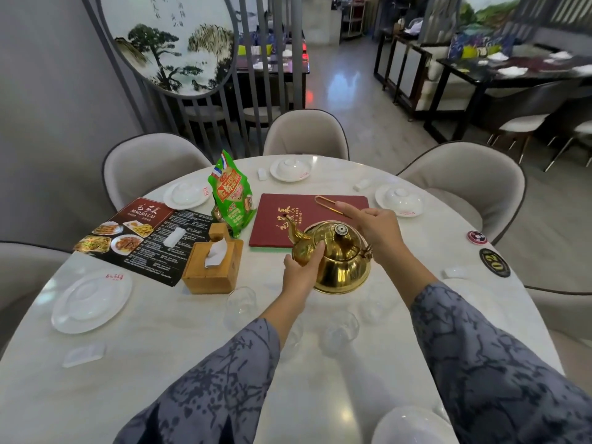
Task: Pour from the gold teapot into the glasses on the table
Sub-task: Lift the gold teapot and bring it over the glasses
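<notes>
Head view: gold teapot near table centre, base seemingly on the white marble table, just in front of the red menu book; can't tell for sure it isn't slightly lifted. Left hand cupped against pot's left side under the spout, fingers on the metal, supporting rather than clenched. Right hand above the lid side; thin gold handle sticks up past the fingers, thumb and forefinger look pinched on it, grip not fully visible. Lid knob on top, lid seated.

Orientation: spout points up-left toward the green snack bag; spout-to-hinge axis runs left-right, slightly diagonal. Pot upright, no pour yet.

Glasses: clear, hard to see against marble, clustered between pot and person. One by the wooden tissue box, another nearer, a third to the right; one more partly behind the left forearm.

Risks, judged:
- Spout faces away from the glasses, so pot needs turning; a swing may clip the nearest glass.
- Bare palm on metal body; if contents are hot, a flinch could drop it.
- Loose lid may slide off on a steep tilt.
- Transparent rims invite overshoot, spill on table or menus.
</notes>
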`<state>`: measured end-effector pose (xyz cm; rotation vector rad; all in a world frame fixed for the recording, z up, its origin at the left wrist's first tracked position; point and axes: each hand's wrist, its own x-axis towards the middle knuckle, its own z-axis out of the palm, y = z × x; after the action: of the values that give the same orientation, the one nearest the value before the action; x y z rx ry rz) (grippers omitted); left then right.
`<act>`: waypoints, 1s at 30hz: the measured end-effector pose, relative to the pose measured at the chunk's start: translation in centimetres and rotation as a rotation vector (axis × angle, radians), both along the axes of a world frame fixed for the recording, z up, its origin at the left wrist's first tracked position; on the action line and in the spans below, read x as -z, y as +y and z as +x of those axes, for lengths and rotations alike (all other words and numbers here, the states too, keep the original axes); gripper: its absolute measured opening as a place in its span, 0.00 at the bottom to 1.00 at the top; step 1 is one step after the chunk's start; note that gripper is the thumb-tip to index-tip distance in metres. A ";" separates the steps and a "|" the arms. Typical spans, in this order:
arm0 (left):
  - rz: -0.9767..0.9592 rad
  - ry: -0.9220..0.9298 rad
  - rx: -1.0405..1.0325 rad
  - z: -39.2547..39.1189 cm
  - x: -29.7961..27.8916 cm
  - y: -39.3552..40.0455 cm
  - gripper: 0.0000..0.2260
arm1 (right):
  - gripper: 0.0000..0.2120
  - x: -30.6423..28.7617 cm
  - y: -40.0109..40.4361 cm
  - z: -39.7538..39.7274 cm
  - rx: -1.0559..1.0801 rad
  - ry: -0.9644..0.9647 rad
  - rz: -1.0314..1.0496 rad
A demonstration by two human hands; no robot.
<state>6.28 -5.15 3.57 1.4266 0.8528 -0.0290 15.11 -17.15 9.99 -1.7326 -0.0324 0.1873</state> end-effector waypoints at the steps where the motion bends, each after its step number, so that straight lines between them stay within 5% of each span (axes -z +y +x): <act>1: -0.055 -0.013 -0.014 -0.2 -0.5 -0.6 0.49 | 0.24 -0.8 -0.5 -0.5 -0.002 0.005 0.015; 13: -0.172 -0.033 0.077 -4.2 -3.3 -8.6 0.41 | 0.27 -6.0 -8.7 -7.5 0.188 -0.013 -0.029; 30: -0.289 0.076 0.278 -4.5 2.4 -18.8 0.41 | 0.26 0.2 -18.8 -8.2 0.333 0.037 -0.237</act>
<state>1.81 -23.91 1.19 1.2660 0.6752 -0.4040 6.94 -35.97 9.78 -1.9409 0.3149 -0.0239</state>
